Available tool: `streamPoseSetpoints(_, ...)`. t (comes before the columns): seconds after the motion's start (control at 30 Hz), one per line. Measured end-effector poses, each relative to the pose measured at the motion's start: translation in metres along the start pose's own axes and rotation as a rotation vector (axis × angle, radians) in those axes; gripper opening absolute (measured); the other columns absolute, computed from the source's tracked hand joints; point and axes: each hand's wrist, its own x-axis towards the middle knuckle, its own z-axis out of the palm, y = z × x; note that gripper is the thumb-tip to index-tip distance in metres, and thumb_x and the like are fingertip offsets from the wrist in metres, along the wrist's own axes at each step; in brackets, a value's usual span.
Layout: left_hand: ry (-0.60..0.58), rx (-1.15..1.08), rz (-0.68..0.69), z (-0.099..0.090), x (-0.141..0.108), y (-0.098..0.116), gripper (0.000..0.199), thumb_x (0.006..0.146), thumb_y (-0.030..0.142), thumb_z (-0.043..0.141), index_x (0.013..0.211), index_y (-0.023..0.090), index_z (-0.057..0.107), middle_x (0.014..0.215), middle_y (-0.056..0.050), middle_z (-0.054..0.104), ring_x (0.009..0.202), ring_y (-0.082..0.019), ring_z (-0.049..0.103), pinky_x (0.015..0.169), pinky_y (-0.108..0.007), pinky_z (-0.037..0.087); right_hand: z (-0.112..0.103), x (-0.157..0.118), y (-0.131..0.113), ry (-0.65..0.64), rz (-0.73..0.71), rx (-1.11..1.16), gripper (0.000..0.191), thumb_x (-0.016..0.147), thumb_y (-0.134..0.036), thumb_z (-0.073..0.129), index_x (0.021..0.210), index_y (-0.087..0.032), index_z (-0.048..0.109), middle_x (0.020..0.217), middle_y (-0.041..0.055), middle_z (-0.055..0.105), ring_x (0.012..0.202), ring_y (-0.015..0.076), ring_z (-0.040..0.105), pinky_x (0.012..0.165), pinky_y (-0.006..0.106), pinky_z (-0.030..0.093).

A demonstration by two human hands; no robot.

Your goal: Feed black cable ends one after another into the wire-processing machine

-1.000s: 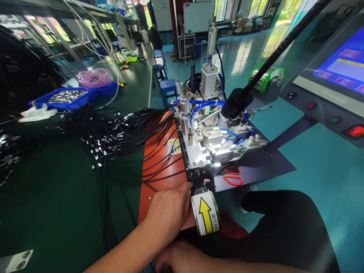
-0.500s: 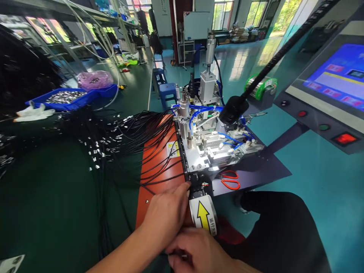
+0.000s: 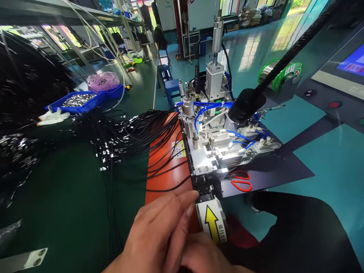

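Note:
My left hand [image 3: 162,227] is over the near end of the orange plate [image 3: 167,167], its thumb and forefinger closed together beside the black track [image 3: 202,185]; whatever they pinch is too small to make out. Below it and partly behind it lies my right hand [image 3: 203,252], its fingers curled and mostly hidden. Several black cables [image 3: 167,188] run across the orange plate to the track's edge. Just right of my fingertips is a white label with a yellow arrow [image 3: 212,222]. The metal machine [image 3: 227,151] with blue tubes stands beyond.
Red-handled scissors [image 3: 241,185] lie on the dark machine base. A black flexible hose [image 3: 247,106] slants over the machine. Cable bundles with metal ends [image 3: 109,149], a blue tray [image 3: 76,101] of small metal parts and a white glove [image 3: 54,116] lie on the left table.
The view has shifted, so the machine sits farther right. My left hand has drawn back from the track edge, and a cable now lies flatter across the orange plate's near end.

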Motion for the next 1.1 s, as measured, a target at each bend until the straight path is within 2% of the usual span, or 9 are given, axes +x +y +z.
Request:
streamPoseSetpoints(0.03, 0.003, -0.019, 0.011, 0.001, -0.001, 0.001, 0.033, 0.094, 0.012, 0.051, 0.125, 0.016, 0.061, 0.104, -0.007, 0.072, 0.092, -0.016, 0.068, 0.082, -0.024, 0.057, -0.015, -0.003, -0.003, 0.052, 0.034, -0.003, 0.008, 0.083, -0.020, 0.061, 0.078, -0.021, 0.067, 0.073, -0.0009, 0.069, 0.061, 0.0135, 0.061, 0.052, 0.022, 0.042)
streamPoseSetpoints(0.07, -0.009, -0.040, 0.017, 0.005, -0.001, 0.001, 0.032, 0.095, 0.012, 0.051, 0.125, 0.016, 0.061, 0.105, -0.007, 0.071, 0.094, -0.016, 0.067, 0.084, -0.025, 0.056, -0.030, -0.008, -0.005, 0.181, 0.132, 0.020, 0.012, 0.086, -0.016, 0.056, 0.082, -0.020, 0.067, 0.073, -0.0006, 0.068, 0.063, 0.0137, 0.061, 0.055, 0.022, 0.044)
streamPoseSetpoints(0.17, -0.091, -0.105, -0.037, 0.026, -0.002, -0.005, 0.030, 0.096, 0.012, 0.050, 0.124, 0.018, 0.059, 0.108, -0.007, 0.068, 0.097, -0.017, 0.065, 0.087, -0.029, 0.054, -0.070, -0.022, 0.001, 0.363, 0.296, 0.118, 0.012, 0.092, -0.022, 0.054, 0.089, -0.023, 0.066, 0.074, -0.0018, 0.067, 0.065, 0.0133, 0.062, 0.060, 0.022, 0.048)
streamPoseSetpoints(0.27, -0.146, -0.171, -0.100, 0.054, -0.004, -0.014, 0.027, 0.099, 0.014, 0.047, 0.123, 0.019, 0.058, 0.102, -0.007, 0.067, 0.094, -0.018, 0.063, 0.082, -0.031, 0.054, -0.088, -0.033, 0.017, 0.492, 0.413, 0.145, 0.016, 0.093, -0.034, 0.060, 0.105, -0.025, 0.066, 0.090, 0.0007, 0.072, 0.076, 0.0155, 0.067, 0.066, 0.023, 0.054)
streamPoseSetpoints(0.37, -0.113, -0.195, -0.088, 0.077, -0.008, -0.023, 0.021, 0.099, 0.016, 0.049, 0.115, 0.018, 0.062, 0.095, -0.007, 0.065, 0.088, -0.019, 0.061, 0.077, -0.031, 0.053, -0.086, -0.042, 0.029, 0.598, 0.440, 0.153, 0.026, 0.091, -0.040, 0.064, 0.113, -0.025, 0.063, 0.095, 0.0025, 0.072, 0.075, 0.0157, 0.068, 0.065, 0.024, 0.056)
streamPoseSetpoints(0.5, -0.009, -0.185, -0.059, 0.090, -0.012, -0.033, 0.019, 0.098, 0.016, 0.053, 0.114, 0.017, 0.063, 0.093, -0.007, 0.064, 0.084, -0.017, 0.060, 0.074, -0.028, 0.051, -0.081, -0.053, 0.038, 0.672, 0.450, 0.100, 0.032, 0.089, -0.040, 0.067, 0.116, -0.024, 0.062, 0.090, 0.0020, 0.071, 0.060, 0.0129, 0.061, 0.056, 0.025, 0.054)
streamPoseSetpoints(0.63, -0.026, -0.150, -0.084, 0.091, -0.012, -0.035, 0.016, 0.098, 0.018, 0.052, 0.109, 0.017, 0.064, 0.086, -0.005, 0.063, 0.078, -0.016, 0.059, 0.071, -0.027, 0.049, -0.082, -0.062, 0.041, 0.679, 0.420, 0.000, 0.028, 0.090, -0.037, 0.065, 0.115, -0.024, 0.065, 0.089, 0.0020, 0.069, 0.063, 0.0136, 0.062, 0.057, 0.025, 0.054)
streamPoseSetpoints(0.9, -0.064, -0.100, -0.124, 0.086, -0.009, -0.030, 0.019, 0.102, 0.022, 0.045, 0.098, 0.017, 0.063, 0.079, -0.003, 0.059, 0.072, -0.014, 0.056, 0.064, -0.025, 0.044, -0.082, -0.057, 0.033, 0.680, 0.229, -0.202, 0.029, 0.094, -0.027, 0.062, 0.123, -0.026, 0.064, 0.090, 0.0010, 0.066, 0.062, 0.0113, 0.059, 0.059, 0.024, 0.053)
streamPoseSetpoints(1.1, -0.100, -0.065, -0.148, 0.087, -0.010, -0.030, 0.022, 0.103, 0.026, 0.042, 0.094, 0.018, 0.061, 0.077, -0.001, 0.058, 0.068, -0.013, 0.055, 0.062, -0.024, 0.042, -0.080, -0.055, 0.034, 0.640, 0.156, -0.218, 0.035, 0.096, -0.022, 0.058, 0.131, -0.026, 0.061, 0.094, 0.0028, 0.066, 0.066, 0.0123, 0.059, 0.060, 0.025, 0.053)
